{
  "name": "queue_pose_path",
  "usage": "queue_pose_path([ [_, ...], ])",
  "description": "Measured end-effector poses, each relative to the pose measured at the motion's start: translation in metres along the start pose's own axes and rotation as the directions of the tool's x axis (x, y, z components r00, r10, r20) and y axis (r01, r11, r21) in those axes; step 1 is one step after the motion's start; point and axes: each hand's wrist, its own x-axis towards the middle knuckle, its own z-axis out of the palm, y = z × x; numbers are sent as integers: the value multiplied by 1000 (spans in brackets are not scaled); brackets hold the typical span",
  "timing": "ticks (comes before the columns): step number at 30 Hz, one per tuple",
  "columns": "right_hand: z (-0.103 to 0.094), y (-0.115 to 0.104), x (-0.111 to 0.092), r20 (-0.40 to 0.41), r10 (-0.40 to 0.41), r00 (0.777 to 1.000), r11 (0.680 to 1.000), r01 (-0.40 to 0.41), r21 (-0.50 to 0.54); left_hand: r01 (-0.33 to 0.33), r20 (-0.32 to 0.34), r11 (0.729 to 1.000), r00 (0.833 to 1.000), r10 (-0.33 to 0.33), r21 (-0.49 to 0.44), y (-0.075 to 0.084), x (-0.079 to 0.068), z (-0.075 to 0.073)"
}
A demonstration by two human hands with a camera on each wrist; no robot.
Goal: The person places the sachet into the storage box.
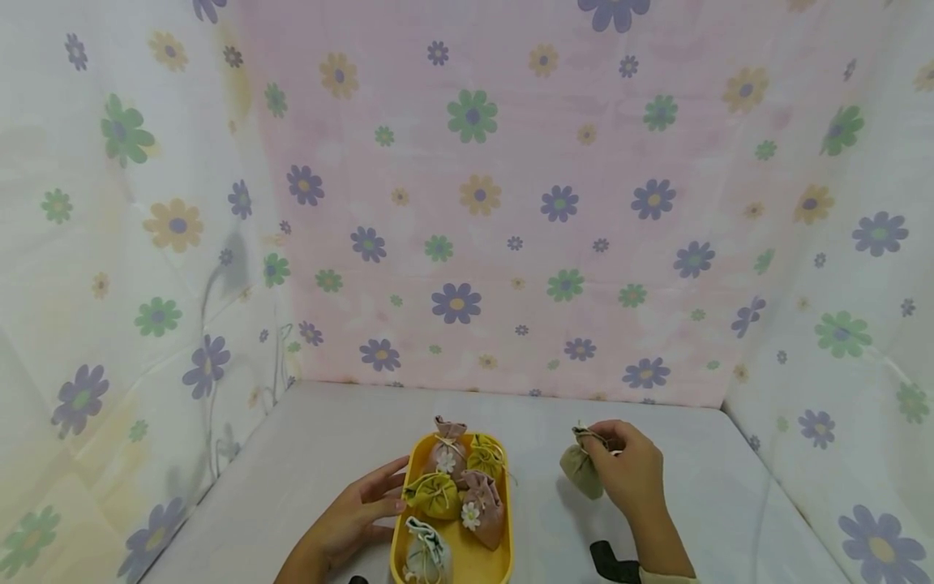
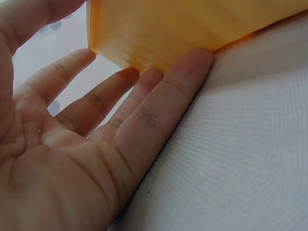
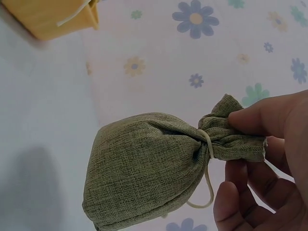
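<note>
My right hand (image 1: 629,469) pinches the gathered neck of a green drawstring pouch (image 3: 147,166), which hangs above the table to the right of a yellow tray (image 1: 508,560). A pale cord circles the pouch's neck. At the tray's left side, my left hand (image 1: 356,509) touches the wall with extended fingers; in the left wrist view its fingertips (image 2: 190,65) meet the tray's underside edge. Inside the tray lie two pink pouches (image 1: 487,499) with white flowers, two yellow-green pouches (image 1: 436,496) and a pale grey-green pouch (image 1: 429,556) at the near end.
A white table (image 1: 350,414) carries the tray. Flower-patterned cloth (image 1: 503,162) encloses the back and both sides. Dark straps (image 1: 613,564) show at the right wrist.
</note>
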Motion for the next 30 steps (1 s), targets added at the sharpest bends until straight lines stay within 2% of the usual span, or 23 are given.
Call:
queue_pose_path([
  [10, -13, -21, -2, -26, -13, 1000, 999, 13, 32, -5, 4, 1000, 1000, 5, 0, 1, -1, 1],
  [18, -22, -34, -5, 7, 1, 1000, 1000, -1, 30, -4, 4, 1000, 1000, 4, 4, 1, -1, 0],
  [30, -33, -49, -10, 24, -36, 999, 998, 35, 45, -2, -6, 1000, 1000, 2, 12, 2, -1, 1],
])
